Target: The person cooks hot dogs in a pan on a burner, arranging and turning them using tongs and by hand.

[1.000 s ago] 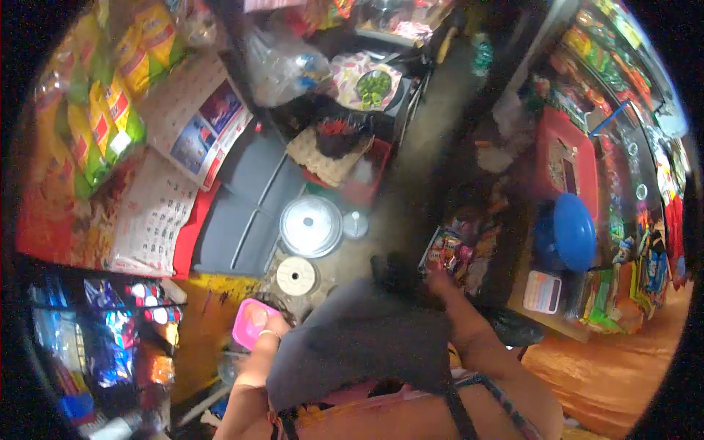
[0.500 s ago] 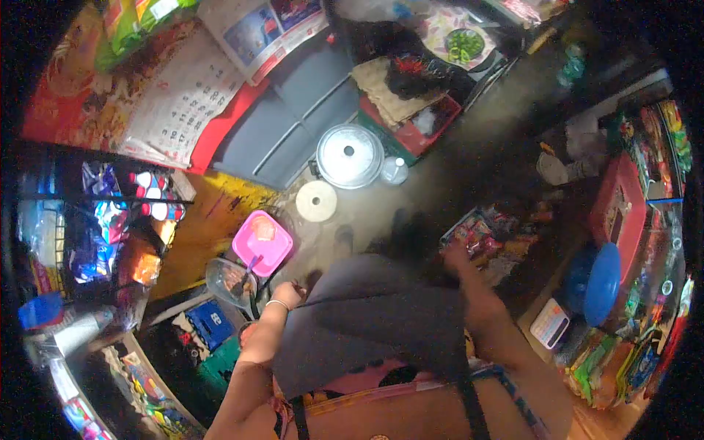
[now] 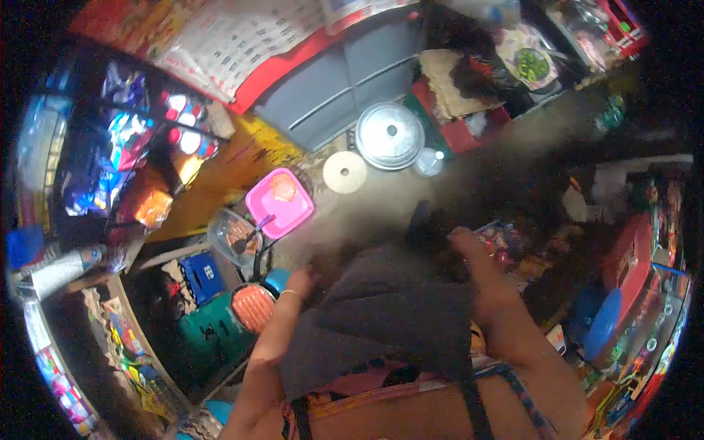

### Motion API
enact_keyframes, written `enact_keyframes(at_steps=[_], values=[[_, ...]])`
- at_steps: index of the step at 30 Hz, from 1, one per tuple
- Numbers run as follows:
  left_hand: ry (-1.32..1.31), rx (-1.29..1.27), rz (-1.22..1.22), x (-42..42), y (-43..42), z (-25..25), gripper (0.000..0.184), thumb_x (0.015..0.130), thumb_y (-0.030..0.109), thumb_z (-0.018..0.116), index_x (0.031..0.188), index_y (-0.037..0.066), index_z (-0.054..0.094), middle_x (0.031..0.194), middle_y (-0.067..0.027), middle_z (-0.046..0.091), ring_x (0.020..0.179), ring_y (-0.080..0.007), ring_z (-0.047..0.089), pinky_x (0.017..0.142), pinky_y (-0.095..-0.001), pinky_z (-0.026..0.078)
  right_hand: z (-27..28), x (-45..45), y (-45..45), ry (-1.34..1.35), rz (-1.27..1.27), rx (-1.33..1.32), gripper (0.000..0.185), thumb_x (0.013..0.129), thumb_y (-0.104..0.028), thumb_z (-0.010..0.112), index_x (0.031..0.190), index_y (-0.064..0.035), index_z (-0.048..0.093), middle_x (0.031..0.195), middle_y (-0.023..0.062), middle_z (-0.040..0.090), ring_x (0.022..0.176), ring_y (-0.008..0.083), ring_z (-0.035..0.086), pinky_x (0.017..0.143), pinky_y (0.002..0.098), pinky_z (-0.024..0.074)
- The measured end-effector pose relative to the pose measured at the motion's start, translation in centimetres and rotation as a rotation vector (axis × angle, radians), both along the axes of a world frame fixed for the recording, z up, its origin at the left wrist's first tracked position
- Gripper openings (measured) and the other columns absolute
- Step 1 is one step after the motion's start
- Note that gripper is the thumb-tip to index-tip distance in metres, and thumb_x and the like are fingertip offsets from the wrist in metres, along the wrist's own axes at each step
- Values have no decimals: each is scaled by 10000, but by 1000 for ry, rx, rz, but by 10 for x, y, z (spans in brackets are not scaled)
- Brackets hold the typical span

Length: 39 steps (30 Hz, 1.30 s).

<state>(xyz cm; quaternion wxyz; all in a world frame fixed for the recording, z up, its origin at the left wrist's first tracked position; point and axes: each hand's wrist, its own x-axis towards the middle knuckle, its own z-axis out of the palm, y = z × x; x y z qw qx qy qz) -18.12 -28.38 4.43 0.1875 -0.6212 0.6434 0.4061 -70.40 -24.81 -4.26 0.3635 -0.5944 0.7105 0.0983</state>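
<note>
My left hand [image 3: 301, 280], with a thin bracelet at the wrist, is beside the dark cloth over my lap; its fingers are blurred. A pink square tub [image 3: 290, 207] with something orange in it stands above that hand, next to a clear bowl [image 3: 233, 236] of brownish food with a utensil. Below, a round container with orange, ridged contents [image 3: 254, 308] lies close to my left wrist. On the other side, my right hand [image 3: 463, 238] is near a tray of small colourful packets [image 3: 499, 240]; what its fingers do is too dark and blurred to tell.
A lidded metal pot [image 3: 389, 137], a pale round disc [image 3: 345, 172] and a small jar [image 3: 429, 162] are on the floor ahead. Crates with packets stand at the left. A red basin [image 3: 629, 253] and a blue bowl [image 3: 603, 323] are at the right.
The view has swung left, so the surroundings appear farther right. My left hand was at the pink tub at first and is now away from it, nearer my lap. My right hand remains by the packets.
</note>
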Motion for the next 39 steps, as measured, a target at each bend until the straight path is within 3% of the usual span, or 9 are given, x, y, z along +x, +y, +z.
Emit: enact_keyframes(at_steps=[5,15,17,20,21,22,30,38,39], values=[[7,131,224,23,18,3,398,863,358,617,1064,15,638,1045,-242,657,1005,-412,617,880,-476,487,-16,53,-43,-70,-193,25,253,802,-268,706,894,-35,672,901,163,689,867,332,659,788,410,504],[65,45,549,38,93,-52,424,860,421,592,1131,106,676,1165,-216,630,1101,-371,594,933,-471,471,-60,104,-170,-154,327,7,268,865,-230,531,998,-59,690,969,179,695,893,353,667,790,449,534],[115,89,644,20,100,-71,434,850,435,600,1126,111,683,1193,-213,621,1112,-358,594,942,-462,472,-23,117,-228,148,745,300,343,932,-273,477,1158,-66,632,1229,161,620,1127,274,595,937,363,469],[1,14,952,-33,57,-30,460,838,438,611,1128,88,681,1172,-207,633,1105,-346,603,949,-458,469,-21,109,-298,160,1582,58,314,897,-307,563,1052,-55,666,1112,163,659,1034,331,617,916,392,482],[-6,27,1007,-48,50,-35,459,841,431,608,1118,73,681,1161,-205,636,1102,-349,603,951,-458,468,-31,95,-316,-29,955,123,301,859,-289,615,1008,-34,674,1063,165,668,1007,333,628,884,400,495],[-18,27,1058,-67,43,-48,458,843,425,604,1108,59,681,1150,-203,640,1100,-351,603,952,-458,467,0,104,-333,-19,980,152,312,820,-280,643,986,-18,678,1023,165,671,974,336,636,865,398,501],[-84,-319,1285,-233,1,-67,349,841,340,618,1018,45,685,1131,-167,635,1126,-357,563,971,-484,447,-111,78,-542,202,2128,-178,149,758,-224,646,794,-87,692,802,153,651,790,324,651,722,454,539],[-42,-236,1814,-324,35,-68,339,802,254,644,1112,117,641,1218,-173,585,1130,-387,537,938,-481,464,-120,269,-426,-561,1881,-221,287,849,-296,614,867,-14,669,849,169,664,753,344,643,705,484,506],[-99,-245,1805,-337,42,-83,347,802,255,645,1124,125,638,1234,-173,574,1135,-385,534,940,-475,465,-168,275,-436,-293,2035,-137,324,862,-286,604,976,13,653,902,192,662,784,337,649,725,445,517]])
